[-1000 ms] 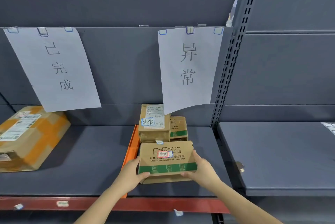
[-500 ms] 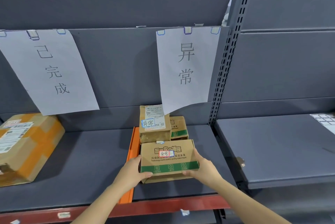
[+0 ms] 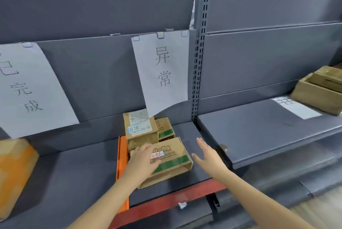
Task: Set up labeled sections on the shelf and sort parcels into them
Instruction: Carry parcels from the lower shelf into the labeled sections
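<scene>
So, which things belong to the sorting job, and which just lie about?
Job: white paper sign 异常; white paper sign 已完成; green-striped brown cardboard parcel; labelled brown cardboard parcel behind; orange divider strip.
Lying about: white gridded sheet, right shelf; white scrap, red edge.

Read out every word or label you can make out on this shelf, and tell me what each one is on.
"已完成": left paper sign.
"异常": middle paper sign.
"异常": handwritten sticker on the rear box.
Front box: its small sticker and printed lettering are blurred, not readable.
Shipping label on the rear box and the gridded sheet on the right shelf: too small to read.
</scene>
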The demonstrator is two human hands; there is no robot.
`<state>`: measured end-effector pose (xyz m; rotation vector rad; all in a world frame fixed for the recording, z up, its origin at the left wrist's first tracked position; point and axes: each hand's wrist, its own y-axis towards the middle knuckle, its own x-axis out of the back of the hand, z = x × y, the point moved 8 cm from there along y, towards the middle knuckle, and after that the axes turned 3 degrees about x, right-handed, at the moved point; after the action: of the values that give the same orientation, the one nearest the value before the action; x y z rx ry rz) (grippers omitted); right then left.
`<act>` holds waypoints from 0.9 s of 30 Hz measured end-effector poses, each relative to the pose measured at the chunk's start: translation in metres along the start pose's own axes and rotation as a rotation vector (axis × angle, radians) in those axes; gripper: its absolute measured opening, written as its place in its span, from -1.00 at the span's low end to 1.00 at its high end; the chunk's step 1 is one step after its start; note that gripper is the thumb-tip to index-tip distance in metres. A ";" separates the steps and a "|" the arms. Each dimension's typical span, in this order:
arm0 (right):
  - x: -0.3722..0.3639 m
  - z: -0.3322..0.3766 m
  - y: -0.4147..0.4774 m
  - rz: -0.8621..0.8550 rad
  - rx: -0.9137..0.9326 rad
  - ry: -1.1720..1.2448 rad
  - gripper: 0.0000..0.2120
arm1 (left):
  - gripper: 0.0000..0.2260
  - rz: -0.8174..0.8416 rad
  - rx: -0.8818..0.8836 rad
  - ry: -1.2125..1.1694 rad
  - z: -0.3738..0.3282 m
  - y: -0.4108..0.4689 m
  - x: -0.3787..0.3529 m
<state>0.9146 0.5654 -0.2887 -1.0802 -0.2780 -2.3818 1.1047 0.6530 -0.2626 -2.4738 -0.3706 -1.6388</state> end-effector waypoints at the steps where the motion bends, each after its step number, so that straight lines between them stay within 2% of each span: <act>1: 0.014 -0.005 -0.006 -0.035 -0.014 -0.008 -0.38 | -0.52 -0.002 -0.033 -0.002 -0.014 0.005 0.000; 7: 0.114 -0.058 -0.056 -0.276 -0.150 -0.044 -0.42 | -0.53 0.003 -0.257 -0.074 -0.125 0.037 -0.011; 15: 0.257 -0.162 -0.151 -0.572 -0.369 -0.099 -0.47 | -0.54 0.037 -0.579 -0.116 -0.309 0.050 -0.056; 21: 0.369 -0.259 -0.186 -0.690 -0.389 -0.145 -0.45 | -0.54 0.024 -0.704 -0.155 -0.470 0.074 -0.101; 27: 0.480 -0.346 -0.207 -0.728 -0.394 -0.189 -0.45 | -0.56 0.017 -0.758 -0.232 -0.626 0.107 -0.144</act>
<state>0.3157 0.4360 -0.1544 -1.5992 -0.3138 -3.0647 0.5288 0.3700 -0.1490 -3.1923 0.3223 -1.7099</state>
